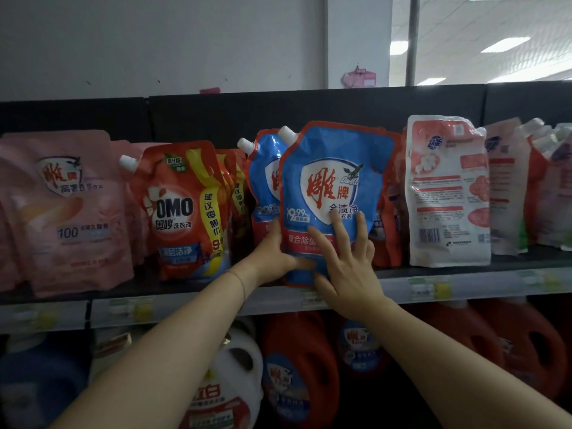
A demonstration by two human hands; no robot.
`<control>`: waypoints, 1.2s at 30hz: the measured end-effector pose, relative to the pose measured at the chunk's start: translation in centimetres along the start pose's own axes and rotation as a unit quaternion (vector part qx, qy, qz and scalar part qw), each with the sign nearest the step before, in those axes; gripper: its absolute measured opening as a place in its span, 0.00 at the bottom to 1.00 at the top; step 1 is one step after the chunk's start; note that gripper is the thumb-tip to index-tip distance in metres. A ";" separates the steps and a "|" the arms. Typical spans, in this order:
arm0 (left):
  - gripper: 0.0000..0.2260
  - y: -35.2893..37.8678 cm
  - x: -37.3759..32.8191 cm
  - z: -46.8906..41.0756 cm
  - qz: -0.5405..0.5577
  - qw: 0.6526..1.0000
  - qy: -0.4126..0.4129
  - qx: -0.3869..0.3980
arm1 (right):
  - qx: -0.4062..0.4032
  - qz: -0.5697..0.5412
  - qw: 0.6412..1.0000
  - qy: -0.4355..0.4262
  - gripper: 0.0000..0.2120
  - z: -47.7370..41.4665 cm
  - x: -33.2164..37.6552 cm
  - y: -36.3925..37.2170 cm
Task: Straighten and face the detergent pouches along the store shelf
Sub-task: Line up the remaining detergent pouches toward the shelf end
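A blue detergent pouch (335,181) with a red border and white spout stands upright at the front of the upper shelf (198,308), label facing me. My left hand (274,252) grips its lower left edge, thumb across the front. Flat on its lower front lies my right hand (346,261), fingers spread and straight. A second blue pouch (263,178) stands just behind and to the left. Further left are a red OMO pouch (182,212) and a pink pouch (65,209). To the right, a white pouch (448,193) shows its back with a barcode.
More pale pouches (526,181) crowd the shelf's right end. Red pouches (388,212) sit behind the blue one. Price tags (430,287) line the shelf's front strip. Below stand red jugs (300,373), a white jug (232,382) and a blue one (40,376).
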State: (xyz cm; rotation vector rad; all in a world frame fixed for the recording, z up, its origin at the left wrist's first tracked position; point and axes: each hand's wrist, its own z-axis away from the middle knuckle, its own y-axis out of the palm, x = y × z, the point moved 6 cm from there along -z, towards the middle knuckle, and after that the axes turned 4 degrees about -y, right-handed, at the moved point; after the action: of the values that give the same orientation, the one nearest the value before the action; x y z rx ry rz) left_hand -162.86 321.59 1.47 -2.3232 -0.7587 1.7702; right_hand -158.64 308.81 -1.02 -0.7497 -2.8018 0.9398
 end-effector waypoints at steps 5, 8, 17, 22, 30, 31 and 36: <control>0.42 -1.6 0.0 -0.1 -0.031 0.996 0.031 -0.072 | 0.072 -0.026 0.996 -0.043 0.37 -0.8 -0.1 -0.4; 0.37 -2.7 0.8 0.0 -0.059 0.988 0.049 -0.134 | 0.118 -0.061 0.990 -0.044 0.41 -2.2 -0.3 -0.1; 0.38 -4.3 1.0 0.0 -0.197 0.951 0.083 -0.222 | 0.204 -0.063 0.975 -0.067 0.46 -4.5 -1.2 0.3; 0.57 -4.9 -1.9 1.5 -0.486 0.832 0.196 -0.182 | 0.206 -0.035 0.975 -0.081 0.52 -5.3 -2.0 -0.1; 0.55 -4.4 -1.1 -1.5 -0.689 0.711 0.095 -0.107 | 0.250 0.118 0.955 -0.104 0.61 -7.4 -1.6 0.6; 0.55 -4.4 -0.9 -1.9 -0.699 0.701 0.086 -0.108 | 0.251 0.127 0.954 -0.099 0.62 -7.6 -1.7 1.0; 0.58 -4.6 0.2 -4.5 -0.723 0.678 0.059 -0.118 | 0.252 0.154 0.953 -0.067 0.60 -8.9 -1.9 3.5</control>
State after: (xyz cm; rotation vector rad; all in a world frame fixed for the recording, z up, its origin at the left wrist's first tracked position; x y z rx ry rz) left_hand -160.11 326.60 4.46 -0.9705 -2.0105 0.7054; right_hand -153.37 315.13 4.18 -1.0806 -2.3985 1.7269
